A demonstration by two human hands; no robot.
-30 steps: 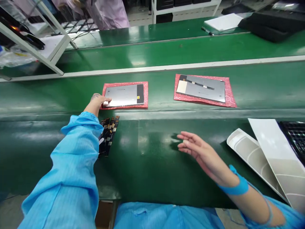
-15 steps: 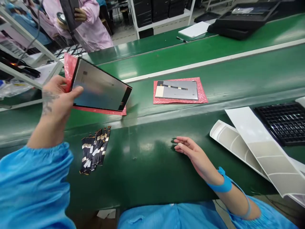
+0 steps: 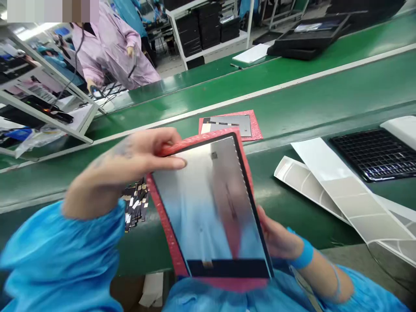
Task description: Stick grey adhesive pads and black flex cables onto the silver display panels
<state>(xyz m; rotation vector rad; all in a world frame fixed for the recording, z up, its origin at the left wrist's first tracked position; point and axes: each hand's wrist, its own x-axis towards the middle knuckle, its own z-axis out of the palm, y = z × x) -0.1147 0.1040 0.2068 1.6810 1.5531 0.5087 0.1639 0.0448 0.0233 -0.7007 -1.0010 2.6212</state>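
Note:
My left hand [image 3: 152, 151] grips the upper left corner of an LCD panel [image 3: 208, 208] together with the pink bubble wrap [image 3: 165, 225] behind it, thumb on the panel's shiny back. At the panel's right edge is my right hand [image 3: 276, 234], its fingers partly hidden behind the panel and wrap. The panel is tilted up in front of me, its black strip at the bottom. Beyond it, a second LCD panel [image 3: 243, 123] with a flex cable on it rests on pink bubble wrap [image 3: 256, 128]. A pile of flex cables [image 3: 137, 206] lies left of the held panel.
White label strips [image 3: 331, 173] lie to the right, beside a black grid tray [image 3: 373, 151]. Black trays [image 3: 308, 37] and a white sheet [image 3: 251, 54] sit across the green bench [image 3: 325, 91]. A person in pink [image 3: 113, 47] stands at the far left, near a white rack [image 3: 91, 134].
My left hand has brought the panel and wrap from the left to in front of me, turning it more upright. My right hand has moved from the bench to the panel's right edge.

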